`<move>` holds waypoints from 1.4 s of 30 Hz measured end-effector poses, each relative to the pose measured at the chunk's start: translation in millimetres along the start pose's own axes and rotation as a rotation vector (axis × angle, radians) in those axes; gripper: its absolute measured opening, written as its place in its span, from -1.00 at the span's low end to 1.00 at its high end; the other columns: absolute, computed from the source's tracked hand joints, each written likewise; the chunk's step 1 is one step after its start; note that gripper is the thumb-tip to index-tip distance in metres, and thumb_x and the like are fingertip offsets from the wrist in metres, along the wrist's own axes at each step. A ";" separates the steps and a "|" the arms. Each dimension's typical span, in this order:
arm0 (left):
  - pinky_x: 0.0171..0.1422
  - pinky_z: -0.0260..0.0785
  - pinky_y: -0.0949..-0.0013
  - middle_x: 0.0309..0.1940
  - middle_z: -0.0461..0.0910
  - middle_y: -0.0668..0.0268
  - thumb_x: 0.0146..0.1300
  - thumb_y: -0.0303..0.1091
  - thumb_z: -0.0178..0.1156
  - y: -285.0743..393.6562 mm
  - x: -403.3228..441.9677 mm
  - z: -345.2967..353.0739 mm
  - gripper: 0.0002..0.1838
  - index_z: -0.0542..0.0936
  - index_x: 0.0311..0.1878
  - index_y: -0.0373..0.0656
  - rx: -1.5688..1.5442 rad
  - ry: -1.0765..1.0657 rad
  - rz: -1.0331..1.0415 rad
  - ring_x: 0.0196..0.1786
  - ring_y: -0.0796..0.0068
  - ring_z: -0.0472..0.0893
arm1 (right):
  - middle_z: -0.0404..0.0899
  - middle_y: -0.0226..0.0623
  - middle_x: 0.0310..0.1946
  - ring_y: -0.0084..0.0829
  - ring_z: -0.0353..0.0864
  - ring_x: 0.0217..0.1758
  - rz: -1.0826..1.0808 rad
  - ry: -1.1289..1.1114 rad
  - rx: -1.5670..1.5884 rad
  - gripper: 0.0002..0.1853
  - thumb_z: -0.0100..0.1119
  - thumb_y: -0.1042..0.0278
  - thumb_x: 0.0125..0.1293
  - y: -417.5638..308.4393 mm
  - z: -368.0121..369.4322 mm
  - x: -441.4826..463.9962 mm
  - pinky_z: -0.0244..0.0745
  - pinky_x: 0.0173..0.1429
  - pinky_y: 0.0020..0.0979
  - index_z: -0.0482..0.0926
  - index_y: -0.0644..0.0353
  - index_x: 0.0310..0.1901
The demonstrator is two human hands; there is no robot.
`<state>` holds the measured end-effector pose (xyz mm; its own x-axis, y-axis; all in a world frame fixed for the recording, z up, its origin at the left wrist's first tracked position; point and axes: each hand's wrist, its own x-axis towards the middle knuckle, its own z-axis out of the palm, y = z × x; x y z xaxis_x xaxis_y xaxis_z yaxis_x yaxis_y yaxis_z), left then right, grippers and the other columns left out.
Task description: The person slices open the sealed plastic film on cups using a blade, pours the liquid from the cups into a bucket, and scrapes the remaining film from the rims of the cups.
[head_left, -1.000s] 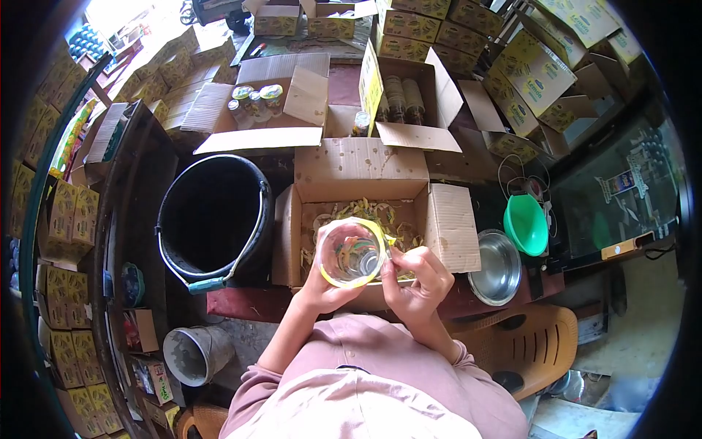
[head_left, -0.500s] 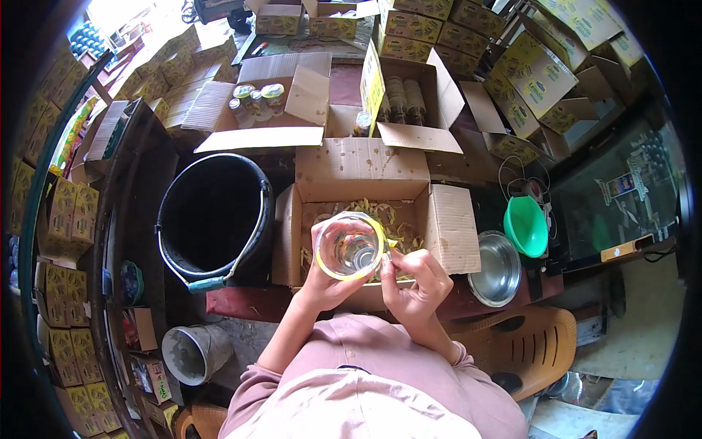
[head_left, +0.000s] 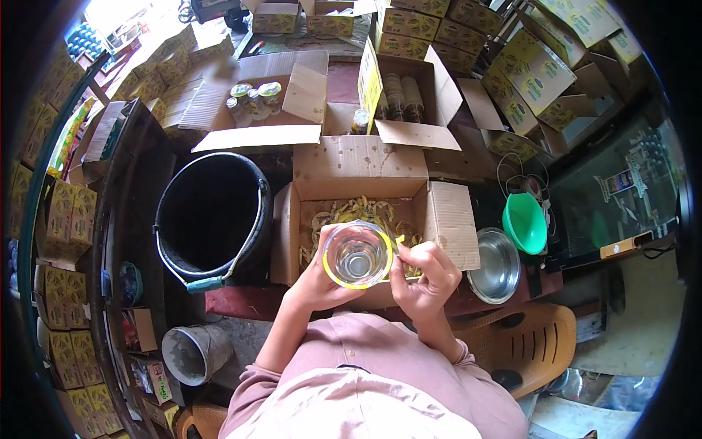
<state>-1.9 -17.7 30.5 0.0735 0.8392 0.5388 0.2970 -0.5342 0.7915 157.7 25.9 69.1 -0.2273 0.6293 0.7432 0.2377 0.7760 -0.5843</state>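
Note:
My left hand (head_left: 319, 284) is wrapped round a clear cup (head_left: 358, 254), its open mouth with a yellow rim turned up toward me. At the cup's right edge, my right hand (head_left: 425, 278) is closed in a pinch, thumb against forefinger. A small yellow strip (head_left: 399, 239) sticks out by those fingertips, beside the rim; a thin dark edge there is too small to make out. Below both hands stands an open cardboard box (head_left: 357, 190) with many curled yellow scraps (head_left: 365, 210) on its bottom.
Left of the box stands a large black bucket (head_left: 164, 212) with a handle. A steel bowl (head_left: 477, 282) and a green bowl (head_left: 521, 219) are on the right. Behind, one carton holds lidded jars (head_left: 269, 95), another dark bottles (head_left: 395, 95). A grey bucket (head_left: 219, 351) stands lower left.
The cup has moved slightly down and now faces more squarely upward. My right hand has shifted a little right and down, still pinched by the rim with the yellow strip.

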 end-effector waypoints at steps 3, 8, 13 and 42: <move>0.19 0.27 0.30 0.02 0.22 0.16 -0.14 -0.42 0.35 -1.9 0.9 -2.7 -0.22 0.16 0.16 -0.29 -0.046 -0.040 -0.013 0.10 0.29 0.39 | 0.48 -0.26 -0.60 -0.49 0.48 -0.58 -0.018 0.014 -0.020 -0.81 0.22 0.73 -0.17 -0.2 2.1 -1.0 0.37 -0.49 -0.56 0.54 0.30 -0.45; 0.18 0.27 0.30 0.02 0.21 0.16 -0.16 -0.43 0.34 -6.6 -0.8 -4.2 -0.25 0.20 0.14 -0.30 -0.039 -0.038 -0.027 0.10 0.29 0.39 | 0.50 -0.26 -0.60 -0.47 0.51 -0.57 0.000 -0.012 -0.039 -0.81 0.23 0.72 -0.16 -2.0 1.4 -0.4 0.39 -0.47 -0.57 0.53 0.28 -0.44; 0.17 0.27 0.31 0.01 0.21 0.16 -0.16 -0.42 0.35 -6.6 1.3 -4.6 -0.28 0.24 0.11 -0.30 -0.055 -0.028 -0.064 0.09 0.28 0.39 | 0.49 -0.27 -0.59 -0.47 0.50 -0.58 0.013 0.015 -0.030 -0.80 0.24 0.71 -0.17 -1.0 3.2 -4.2 0.38 -0.49 -0.54 0.54 0.27 -0.43; 0.13 0.30 0.37 0.01 0.20 0.22 -0.30 -0.38 0.50 -14.6 0.5 13.6 -0.18 0.23 0.06 -0.16 -0.340 0.085 -0.146 0.11 0.40 0.33 | 0.47 -0.33 -0.61 -0.56 0.45 -0.58 0.050 0.036 0.050 -0.79 0.23 0.72 -0.19 8.5 2.9 -6.2 0.20 -0.59 -0.62 0.53 0.27 -0.44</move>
<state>6.7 -8.1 15.2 -0.0294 0.9054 0.4236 -0.0355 -0.4245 0.9047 158.3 28.7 58.6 -0.1820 0.6657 0.7237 0.2003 0.7457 -0.6355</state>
